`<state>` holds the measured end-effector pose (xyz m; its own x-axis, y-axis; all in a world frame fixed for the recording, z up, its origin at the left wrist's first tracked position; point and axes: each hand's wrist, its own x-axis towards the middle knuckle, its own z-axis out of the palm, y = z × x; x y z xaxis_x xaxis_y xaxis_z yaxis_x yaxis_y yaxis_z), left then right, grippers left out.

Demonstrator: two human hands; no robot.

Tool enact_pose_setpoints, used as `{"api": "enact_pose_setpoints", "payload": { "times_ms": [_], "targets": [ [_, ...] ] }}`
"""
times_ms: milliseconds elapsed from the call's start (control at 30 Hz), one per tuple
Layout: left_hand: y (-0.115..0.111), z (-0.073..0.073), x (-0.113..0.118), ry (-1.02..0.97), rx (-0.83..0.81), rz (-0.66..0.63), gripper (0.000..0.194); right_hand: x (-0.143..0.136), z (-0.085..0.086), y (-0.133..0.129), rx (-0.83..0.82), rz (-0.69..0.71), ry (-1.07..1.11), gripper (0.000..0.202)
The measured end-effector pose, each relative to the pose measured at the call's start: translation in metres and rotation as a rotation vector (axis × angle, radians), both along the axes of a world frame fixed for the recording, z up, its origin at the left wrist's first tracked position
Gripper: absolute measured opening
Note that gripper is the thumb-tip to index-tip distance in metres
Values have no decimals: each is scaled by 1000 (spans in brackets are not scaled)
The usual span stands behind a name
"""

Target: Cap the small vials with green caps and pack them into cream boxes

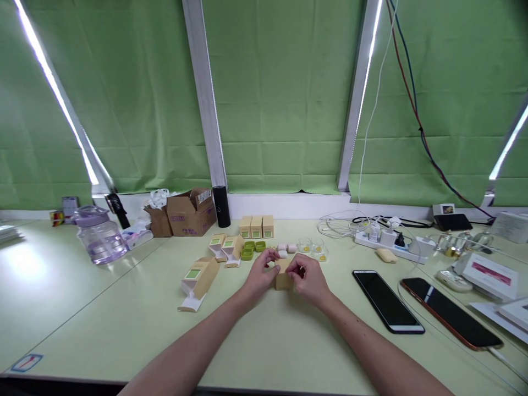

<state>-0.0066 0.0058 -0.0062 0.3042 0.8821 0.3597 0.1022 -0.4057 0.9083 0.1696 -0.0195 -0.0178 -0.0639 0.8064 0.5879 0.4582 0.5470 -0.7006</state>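
Observation:
Between my two hands a small tan cardboard box [284, 280] stands on the table. My left hand [263, 273] grips its left side with thumb and fingers. On the other side my right hand [307, 278] pinches the box's upper right edge; its fingertips are partly hidden. Just beyond are pale pink and white cylinders [287, 248], several green square cups [247, 253] and several clear domed pieces with yellow centres [317, 248]. Three opened boxes with green labels lie to the left, the nearest box [202, 280] with its flap out. Three closed boxes [256, 226] stand in a row behind.
At left are a purple-tinted water jug [101, 236], an open brown carton [190, 212] and a black cylinder [221, 207]. Two phones, a black one [388, 301] and an orange-edged one [451, 313], lie at right. Behind them is a power strip [390, 246] with tangled cables.

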Motion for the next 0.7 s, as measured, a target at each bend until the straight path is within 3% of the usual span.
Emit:
{"api": "enact_pose_setpoints", "payload": {
  "times_ms": [167,367,467,567,700],
  "targets": [
    [0,3,-1,26,41,36,17,2,4,-2,22,-17,-83,14],
    [10,3,-5,57,113,190,12,7,5,3,36,-172,-89,21],
    [12,3,-6,54,110,231,12,6,7,1,47,-147,-63,17],
    [9,3,-5,8,83,171,15,1,9,-7,58,-69,-93,15],
    [6,4,-3,-106,-20,-4,29,-5,11,-16,88,-43,-255,30]
  ]
}}
